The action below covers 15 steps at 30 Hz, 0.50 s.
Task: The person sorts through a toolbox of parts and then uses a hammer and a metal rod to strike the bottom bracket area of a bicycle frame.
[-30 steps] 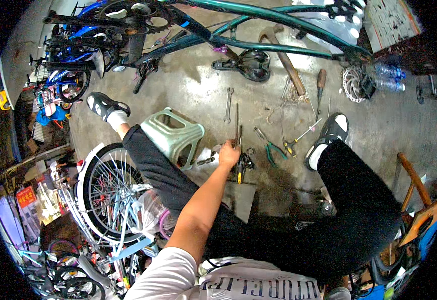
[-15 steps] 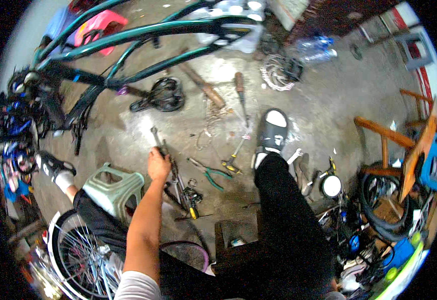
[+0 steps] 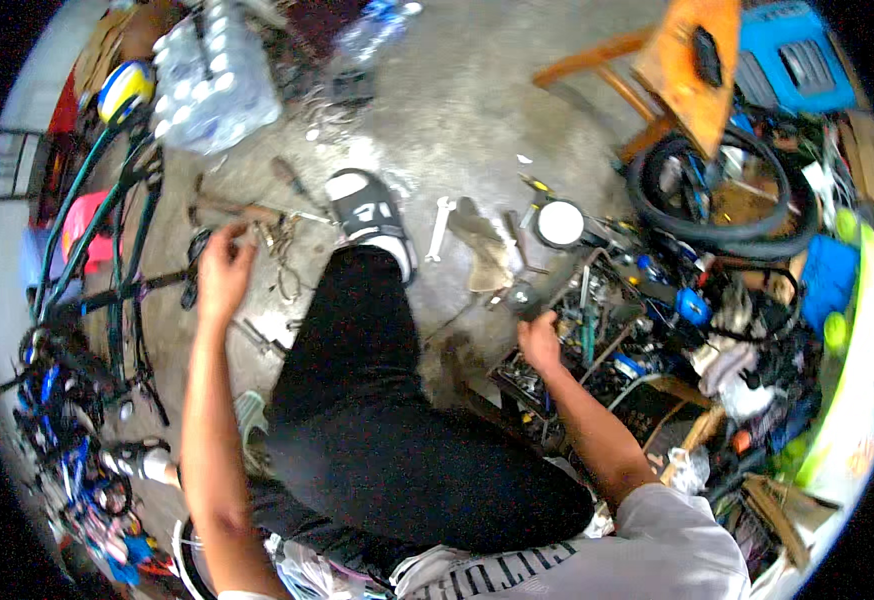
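– how far along are you?
– not far, i'd judge: my right hand (image 3: pixel 539 345) is at the edge of the tool heap (image 3: pixel 587 325), which sits to the right of my leg (image 3: pixel 352 340), and i see nothing lifted clear of it
– is that hand holding anything?
– i can't tell; its fingers point into the clutter and the view is smeared there, so it may be touching something or stopping just short
– and the other one?
– my left hand (image 3: pixel 222 265) is well apart from it, out on my left, fingers loosely bent, a gap to the thumb and no tool showing between them; a wooden-handled tool (image 3: pixel 237 208) lies on the floor (image 3: pixel 497 130) just beyond
– so what looks done?
– some setting out: a wrench (image 3: pixel 440 230) lies loose on the floor near my slipper (image 3: pixel 369 210), and a round white thing (image 3: pixel 560 223) is near the heap; over on the left, the teal bicycle frame (image 3: pixel 117 295) has its saddle (image 3: pixel 193 250) at the end of a tube
– and what looks left?
– i see no wheels on that frame, so to my eye it's a good way from whole, and neither hand seems to be working on it
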{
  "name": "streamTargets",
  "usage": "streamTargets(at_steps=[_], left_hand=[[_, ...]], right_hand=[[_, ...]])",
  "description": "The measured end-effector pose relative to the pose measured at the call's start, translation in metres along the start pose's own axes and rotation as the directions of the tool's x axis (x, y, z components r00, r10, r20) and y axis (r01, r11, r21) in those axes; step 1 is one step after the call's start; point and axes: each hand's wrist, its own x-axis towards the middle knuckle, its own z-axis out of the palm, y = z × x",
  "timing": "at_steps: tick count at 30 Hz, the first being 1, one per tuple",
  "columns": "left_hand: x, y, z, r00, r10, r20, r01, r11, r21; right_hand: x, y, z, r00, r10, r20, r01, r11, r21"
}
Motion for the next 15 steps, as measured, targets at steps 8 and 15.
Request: streamTargets(at_steps=[8, 15], left_hand=[[0.147, 0.335, 0.017, 0.787, 0.607, 0.11, -0.601, 0.716, 0.354], [-0.046, 0.353, 0.262, 0.912, 0.364, 0.188, -0.278, 0.888, -0.366]], right_hand=[[-0.001, -0.009, -0.012, 0.999, -0.05, 0.012, 0.05, 0.999, -0.009], [-0.018, -0.017, -0.078, 0.971, -0.215, 0.106, 0.231, 0.956, -0.179]])
